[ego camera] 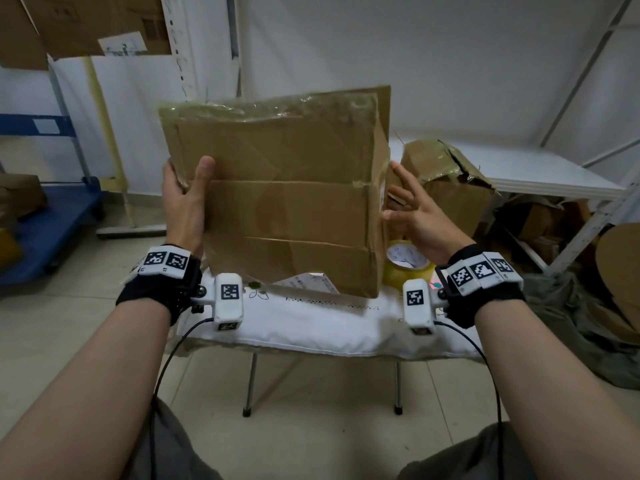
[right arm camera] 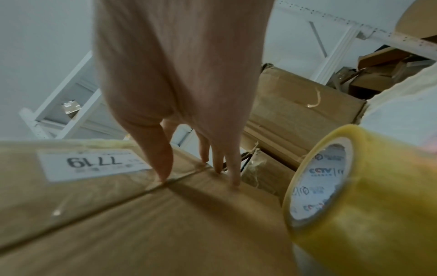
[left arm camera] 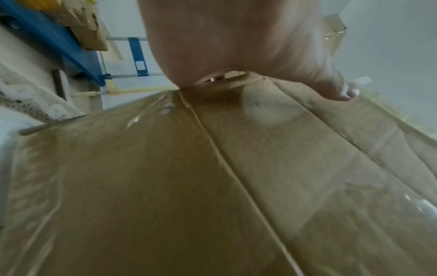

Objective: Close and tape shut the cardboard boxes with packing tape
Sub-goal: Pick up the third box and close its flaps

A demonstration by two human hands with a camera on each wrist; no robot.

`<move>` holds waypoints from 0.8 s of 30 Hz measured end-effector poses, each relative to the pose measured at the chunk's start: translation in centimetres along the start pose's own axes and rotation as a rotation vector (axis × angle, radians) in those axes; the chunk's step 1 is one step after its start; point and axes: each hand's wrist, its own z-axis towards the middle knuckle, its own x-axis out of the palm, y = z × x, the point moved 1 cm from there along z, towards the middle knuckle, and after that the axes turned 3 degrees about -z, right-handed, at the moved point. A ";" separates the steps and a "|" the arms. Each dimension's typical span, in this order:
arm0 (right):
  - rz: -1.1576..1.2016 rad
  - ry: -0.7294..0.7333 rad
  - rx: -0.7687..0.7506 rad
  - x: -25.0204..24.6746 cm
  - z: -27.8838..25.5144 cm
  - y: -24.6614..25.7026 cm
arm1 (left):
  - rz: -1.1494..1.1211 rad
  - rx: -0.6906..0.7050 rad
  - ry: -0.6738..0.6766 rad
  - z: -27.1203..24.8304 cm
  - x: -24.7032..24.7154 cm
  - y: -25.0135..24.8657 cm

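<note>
A worn brown cardboard box (ego camera: 277, 192) stands tilted on its lower edge on the small table, with clear tape wrinkled along its top. My left hand (ego camera: 183, 199) grips its left edge, thumb on the near face and fingers behind; the left wrist view shows the thumb pressed on the box (left arm camera: 212, 186). My right hand (ego camera: 412, 209) lies with straight spread fingers against the right side; in the right wrist view the fingertips (right arm camera: 163, 175) touch the box (right arm camera: 118, 224) next to a white label reading 7719. A yellowish roll of packing tape (ego camera: 405, 268) (right arm camera: 354, 196) sits on the table right of the box.
The folding table carries a white cloth (ego camera: 311, 323) with papers on it. A second torn box (ego camera: 446, 181) stands behind on the right beside a white shelf (ego camera: 554, 174). Cardboard scraps lie under the shelf; a blue cart (ego camera: 45, 220) stands left.
</note>
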 end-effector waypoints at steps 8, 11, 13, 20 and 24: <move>0.097 -0.052 -0.053 1.9 -0.4 2.1 | 0.053 0.078 0.089 -0.8 1.3 -0.9; 0.090 -0.024 -0.066 2.5 -0.8 2.6 | -0.021 0.052 0.100 -1.1 1.7 -0.9; 0.077 -0.021 -0.082 2.7 -0.9 2.8 | -0.063 0.031 0.092 -1.2 1.6 -0.9; 0.048 -0.035 -0.118 3.0 -0.6 3.5 | -0.185 -0.063 0.068 -1.1 1.5 -1.2; 0.029 -0.052 -0.097 3.3 -0.7 3.9 | -0.182 -0.084 0.068 -1.3 1.2 -1.4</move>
